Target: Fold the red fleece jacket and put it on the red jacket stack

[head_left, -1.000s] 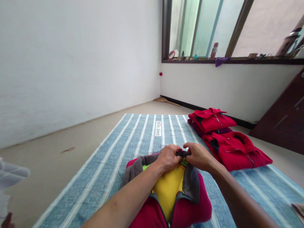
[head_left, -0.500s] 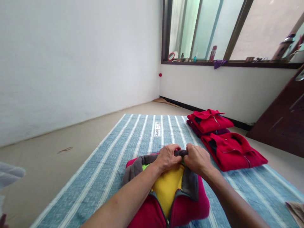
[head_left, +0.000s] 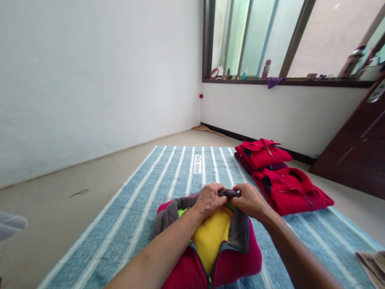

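At the far left edge a pale cloth [head_left: 10, 224] juts into view above the bare floor [head_left: 75, 200]. A blue striped mat [head_left: 141, 224] lies on that floor and runs away from the person, with a small white label [head_left: 197, 163] near its far end.

In the middle, on the near part of the mat, lies a red jacket [head_left: 240, 261]. Its front is open, so a yellow lining [head_left: 210, 237] shows, and a grey collar [head_left: 240, 230] spreads round the top. The left hand [head_left: 209, 199] sits at the far edge of the jacket, its fingers curled and pinching a bunched fold of the grey collar. The right hand [head_left: 251, 200] is just beside it, almost touching, and its fingers [head_left: 237, 189] are pressed together on the same fold from the other side. Both forearms reach in from the bottom across the jacket.

Further right on the mat lie folded clothes. A far red pile [head_left: 261, 153] rests on a darker purple piece, and a near red garment [head_left: 293, 190] lies against it. Behind them, a window sill [head_left: 300, 82] carries small bottles and a purple cloth [head_left: 273, 82]. A dark wooden door [head_left: 357, 156] stands at the far right. In the bottom right corner, the edge of a papery thing [head_left: 373, 267] lies on the mat; I cannot tell what it is.
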`<state>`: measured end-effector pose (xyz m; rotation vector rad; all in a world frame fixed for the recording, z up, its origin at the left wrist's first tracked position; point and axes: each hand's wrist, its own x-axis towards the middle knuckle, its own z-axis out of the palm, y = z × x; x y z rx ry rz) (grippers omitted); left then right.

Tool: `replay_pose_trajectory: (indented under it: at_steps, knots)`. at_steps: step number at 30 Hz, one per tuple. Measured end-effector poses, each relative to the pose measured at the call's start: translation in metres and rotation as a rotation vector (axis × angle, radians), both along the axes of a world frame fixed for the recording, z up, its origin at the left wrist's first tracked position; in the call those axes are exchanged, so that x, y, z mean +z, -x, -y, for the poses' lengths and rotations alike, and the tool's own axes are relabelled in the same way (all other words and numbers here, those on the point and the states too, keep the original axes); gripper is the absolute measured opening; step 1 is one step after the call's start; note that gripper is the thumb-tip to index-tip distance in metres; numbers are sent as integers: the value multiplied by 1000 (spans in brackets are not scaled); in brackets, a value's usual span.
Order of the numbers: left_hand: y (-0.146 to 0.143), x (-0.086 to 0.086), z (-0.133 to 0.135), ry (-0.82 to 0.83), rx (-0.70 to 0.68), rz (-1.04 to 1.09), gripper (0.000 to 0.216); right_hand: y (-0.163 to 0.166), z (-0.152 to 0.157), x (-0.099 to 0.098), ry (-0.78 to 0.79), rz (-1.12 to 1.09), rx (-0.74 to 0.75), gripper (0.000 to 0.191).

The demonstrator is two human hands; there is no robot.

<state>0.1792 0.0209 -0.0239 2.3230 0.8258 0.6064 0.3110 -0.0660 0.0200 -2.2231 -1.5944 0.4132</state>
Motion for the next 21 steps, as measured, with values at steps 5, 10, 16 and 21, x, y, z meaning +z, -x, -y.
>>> replay_pose_trajectory:
  at_steps: [5, 10, 16, 21]
  knots:
    - [2, 0, 1, -27, -8, 28, 17, -5, 2, -5, -24, -287, -56, 25]
    - [2, -2, 3, -34, -30, 53, 28, -5, 2, -9, -41, -506, -69, 19]
    - [1, 0, 4, -48, -15, 37, 19, -3, 5, -12, -178, -817, -194, 41]
    - [-2, -1, 7, -118, 39, -40, 11, 4, 9, -25, -298, -789, -187, 44]
